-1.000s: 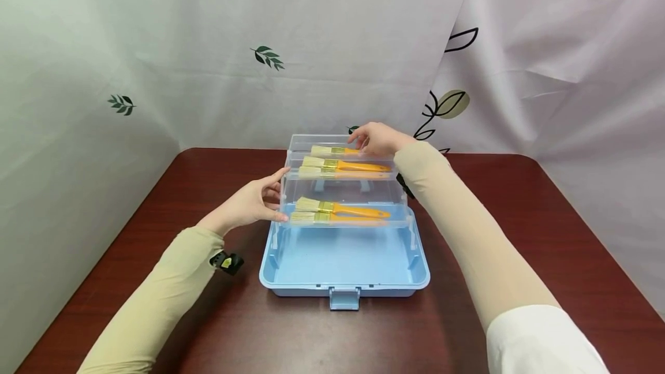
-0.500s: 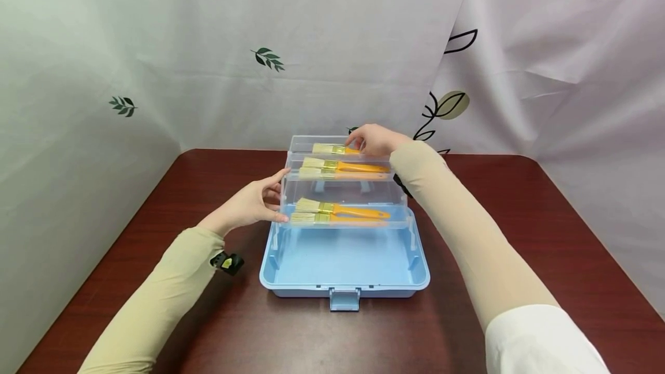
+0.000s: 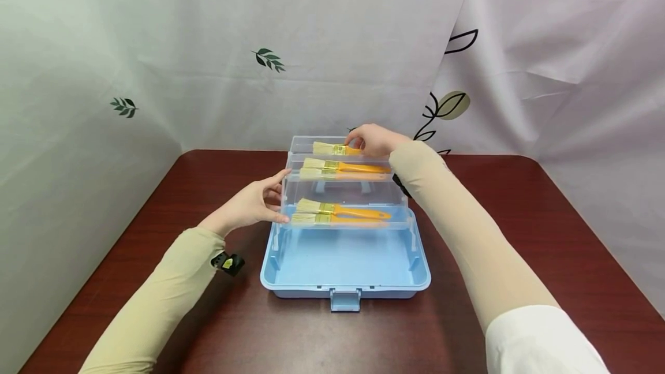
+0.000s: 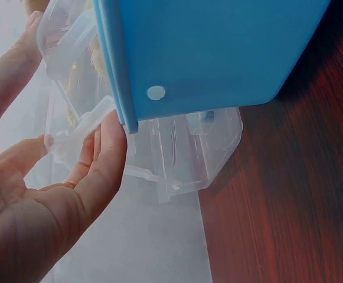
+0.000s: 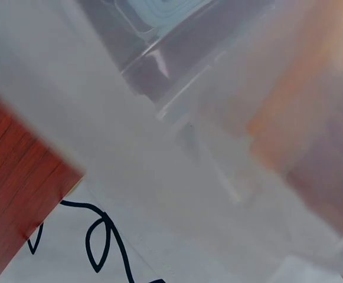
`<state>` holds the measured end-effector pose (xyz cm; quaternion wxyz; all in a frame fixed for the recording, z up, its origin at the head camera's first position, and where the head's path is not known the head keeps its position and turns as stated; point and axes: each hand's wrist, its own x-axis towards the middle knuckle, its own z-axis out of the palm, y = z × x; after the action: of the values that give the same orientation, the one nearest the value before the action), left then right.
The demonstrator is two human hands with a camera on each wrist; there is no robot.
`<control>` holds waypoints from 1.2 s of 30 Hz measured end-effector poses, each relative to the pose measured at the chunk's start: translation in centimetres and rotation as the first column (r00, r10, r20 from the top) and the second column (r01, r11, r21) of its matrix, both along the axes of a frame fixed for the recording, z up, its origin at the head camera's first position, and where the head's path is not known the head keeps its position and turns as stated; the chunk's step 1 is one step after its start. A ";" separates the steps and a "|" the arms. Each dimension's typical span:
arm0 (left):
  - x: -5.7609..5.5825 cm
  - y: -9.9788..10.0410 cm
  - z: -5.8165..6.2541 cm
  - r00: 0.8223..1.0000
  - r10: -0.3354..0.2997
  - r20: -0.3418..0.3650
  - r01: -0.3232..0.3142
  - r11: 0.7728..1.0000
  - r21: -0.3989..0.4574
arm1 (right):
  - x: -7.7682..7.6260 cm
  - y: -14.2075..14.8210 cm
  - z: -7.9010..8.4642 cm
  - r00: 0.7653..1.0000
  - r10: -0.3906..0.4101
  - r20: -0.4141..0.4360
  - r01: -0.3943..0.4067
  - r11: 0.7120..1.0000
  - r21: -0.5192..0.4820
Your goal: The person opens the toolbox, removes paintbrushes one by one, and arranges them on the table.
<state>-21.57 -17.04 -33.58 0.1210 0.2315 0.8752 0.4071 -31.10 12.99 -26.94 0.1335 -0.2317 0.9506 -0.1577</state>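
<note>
A light blue toolbox (image 3: 397, 292) stands with its clear trays (image 3: 358, 189) raised in steps above the base. Paintbrushes with orange handles and pale bristles lie in the trays, among them one brush (image 3: 358, 212) in the lowest tray and another (image 3: 363, 168) in the middle one. My left hand (image 3: 254, 204) holds the trays' left side, thumb at the front corner of the lowest; the left wrist view shows fingers (image 4: 103, 168) by the clear hinge arm. My right hand (image 3: 376, 138) pinches the orange handle of a paintbrush (image 3: 332, 148) in the top tray. Clear plastic blurs the right wrist view.
The box sits on a dark red wooden table (image 3: 223, 322), its front latch (image 3: 345, 300) hanging down. A pale curtain (image 3: 332, 45) with leaf prints rises just behind the table. My right sleeve (image 3: 457, 212) reaches over the table's right side.
The right hand, with the paintbrush, has shifted very slightly left and down over the top tray. The left hand keeps its place on the trays.
</note>
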 end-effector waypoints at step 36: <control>0.0 0.0 -0.1 1.000 0.002 -0.017 -0.002 1.000 0.003 | 0.4 0.1 0.0 0.953 -0.302 -0.030 0.220 0.756 -0.617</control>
<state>-21.56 -17.07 -33.71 0.1131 0.2342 0.8758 0.4065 -30.71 13.12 -26.91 -0.0323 -0.1369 0.8790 -0.4557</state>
